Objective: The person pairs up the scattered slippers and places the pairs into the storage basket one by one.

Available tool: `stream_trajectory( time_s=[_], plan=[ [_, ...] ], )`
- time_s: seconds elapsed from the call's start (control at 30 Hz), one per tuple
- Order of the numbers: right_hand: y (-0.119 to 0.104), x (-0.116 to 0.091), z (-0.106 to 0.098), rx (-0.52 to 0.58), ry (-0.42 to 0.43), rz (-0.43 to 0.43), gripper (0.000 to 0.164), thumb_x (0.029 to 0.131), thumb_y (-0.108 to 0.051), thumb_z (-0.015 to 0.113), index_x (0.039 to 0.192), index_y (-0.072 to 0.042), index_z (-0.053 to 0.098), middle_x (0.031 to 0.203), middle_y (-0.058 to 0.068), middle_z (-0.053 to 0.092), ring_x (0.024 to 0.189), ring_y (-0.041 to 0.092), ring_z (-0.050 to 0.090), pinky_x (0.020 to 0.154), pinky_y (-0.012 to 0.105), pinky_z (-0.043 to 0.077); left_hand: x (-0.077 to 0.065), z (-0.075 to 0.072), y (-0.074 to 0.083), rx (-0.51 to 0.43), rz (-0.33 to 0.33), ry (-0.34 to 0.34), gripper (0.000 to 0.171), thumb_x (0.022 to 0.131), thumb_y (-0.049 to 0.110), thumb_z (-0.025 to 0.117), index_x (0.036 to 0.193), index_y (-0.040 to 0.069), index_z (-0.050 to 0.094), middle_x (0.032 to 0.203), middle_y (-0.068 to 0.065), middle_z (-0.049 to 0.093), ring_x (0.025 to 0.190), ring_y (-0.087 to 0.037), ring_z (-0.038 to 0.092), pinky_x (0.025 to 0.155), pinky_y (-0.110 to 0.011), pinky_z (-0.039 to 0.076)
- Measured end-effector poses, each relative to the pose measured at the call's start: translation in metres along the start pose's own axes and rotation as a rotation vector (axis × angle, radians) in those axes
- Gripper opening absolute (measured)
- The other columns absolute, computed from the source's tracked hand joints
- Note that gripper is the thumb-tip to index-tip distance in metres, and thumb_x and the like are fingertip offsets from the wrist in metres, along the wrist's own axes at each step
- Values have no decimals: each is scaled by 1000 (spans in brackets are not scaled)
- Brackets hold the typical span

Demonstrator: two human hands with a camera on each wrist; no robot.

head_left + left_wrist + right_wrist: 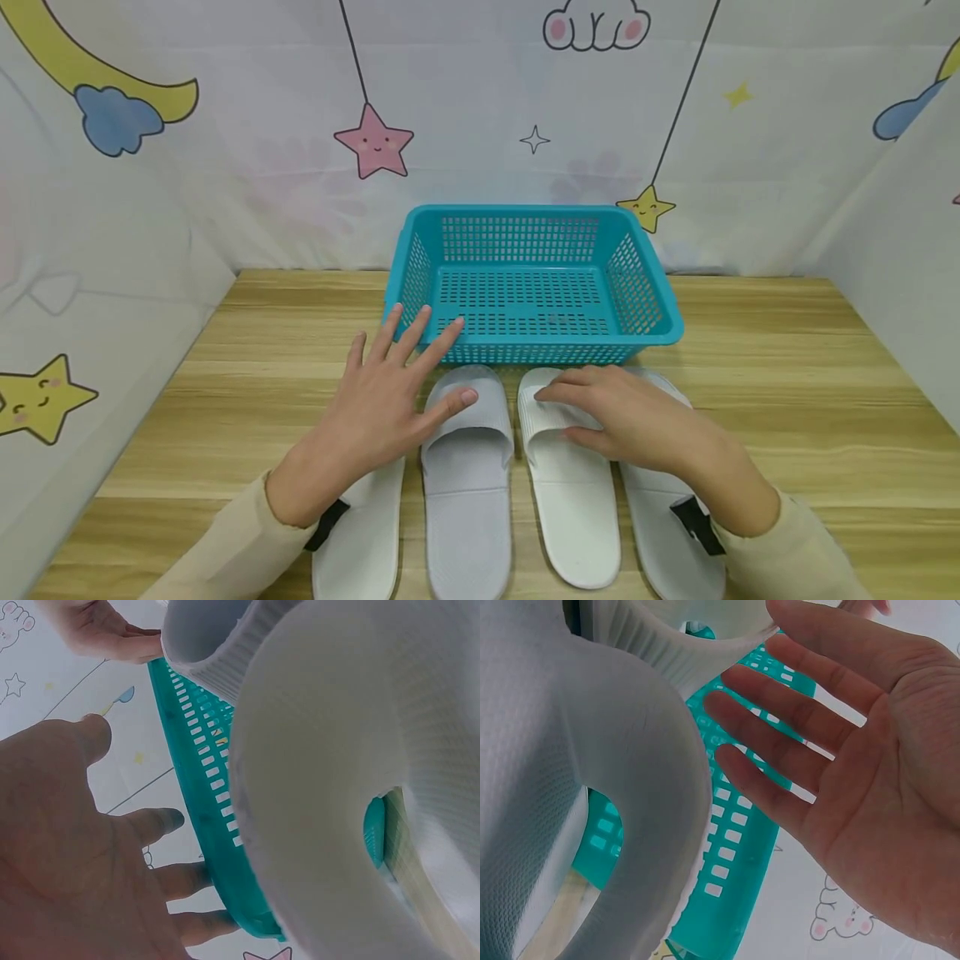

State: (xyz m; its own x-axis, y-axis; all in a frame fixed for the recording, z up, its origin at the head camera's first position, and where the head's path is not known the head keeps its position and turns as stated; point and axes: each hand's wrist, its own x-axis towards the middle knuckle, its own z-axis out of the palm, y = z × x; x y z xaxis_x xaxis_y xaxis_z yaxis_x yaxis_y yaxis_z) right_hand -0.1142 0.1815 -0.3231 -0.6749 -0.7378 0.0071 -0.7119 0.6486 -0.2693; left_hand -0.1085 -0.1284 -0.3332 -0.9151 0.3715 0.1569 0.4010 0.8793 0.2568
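Slippers lie side by side in the head view: a white slipper (pixel 363 542) at the left, a grey slipper (pixel 468 533), another white slipper (pixel 579 517), and another grey slipper (pixel 667 542) at the right. The left hand (pixel 371 408) spreads its fingers above the leftmost slipper, covering its upper part, thumb over the neighbouring grey one. The right hand (pixel 637 417), fingers loosely bent, hovers over the two right slippers; whether it touches the white one cannot be told. In the right wrist view, the right palm (pixel 885 772) is bare beside the grey slipper (pixel 660 720).
Just behind the slippers stands a blue-green perforated basket (pixel 540 340) with nothing inside. A wood-grain table (pixel 780 375) carries everything. White fabric (pixel 465 100) printed with stars and clouds encloses the back and sides. Black straps (pixel 697 525) show at the wrists.
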Motion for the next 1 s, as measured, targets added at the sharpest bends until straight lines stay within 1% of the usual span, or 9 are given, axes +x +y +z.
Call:
stream_trajectory(
  time_s=[0.23,0.63,0.73,0.8,0.9,0.97,1.0],
  plan=[
    [1,0,1,4,13,-32,34,94,-12,81,127,-15,74,126,0,72,117,23,69,98,45,58,0,0,1,-2,-1,1,83,99,67,61,169,34,30,176,-12,23,164,-43,9,120,-80,15],
    [-1,-2,0,19,-8,-28,36,96,-12,79,131,-16,72,129,0,70,120,23,68,99,46,57,0,0,1,-4,-1,-13,83,99,66,60,169,34,30,176,-12,23,164,-43,9,120,-80,14],
    [-2,-2,-1,20,-7,-31,35,98,-8,74,133,-15,72,130,1,70,121,25,68,100,47,57,0,0,1,0,0,-14,82,100,66,60,169,34,29,176,-11,23,164,-43,9,120,-80,14],
    [-3,-3,-1,33,-18,-21,37,99,-4,69,135,-14,71,134,3,69,125,27,66,102,49,56,0,0,1,1,2,-14,82,100,66,60,169,34,29,176,-11,22,164,-43,10,120,-80,14],
    [-5,-5,-2,52,-44,7,44,99,5,61,138,-14,69,139,5,67,130,30,64,106,51,53,0,1,1,3,3,-12,81,100,65,60,169,34,30,176,-11,23,163,-43,11,120,-80,14],
    [-6,-5,-2,56,-61,28,49,100,9,58,141,-15,68,141,6,66,132,32,63,108,53,52,0,1,2,1,3,-13,81,101,65,60,169,34,30,176,-11,23,163,-44,12,120,-80,14],
    [-7,-6,-2,54,-68,36,54,98,13,57,142,-16,67,142,6,65,133,32,62,108,53,52,0,1,2,2,3,-14,81,101,65,60,169,34,30,176,-11,23,163,-44,12,120,-80,15]
  ],
)
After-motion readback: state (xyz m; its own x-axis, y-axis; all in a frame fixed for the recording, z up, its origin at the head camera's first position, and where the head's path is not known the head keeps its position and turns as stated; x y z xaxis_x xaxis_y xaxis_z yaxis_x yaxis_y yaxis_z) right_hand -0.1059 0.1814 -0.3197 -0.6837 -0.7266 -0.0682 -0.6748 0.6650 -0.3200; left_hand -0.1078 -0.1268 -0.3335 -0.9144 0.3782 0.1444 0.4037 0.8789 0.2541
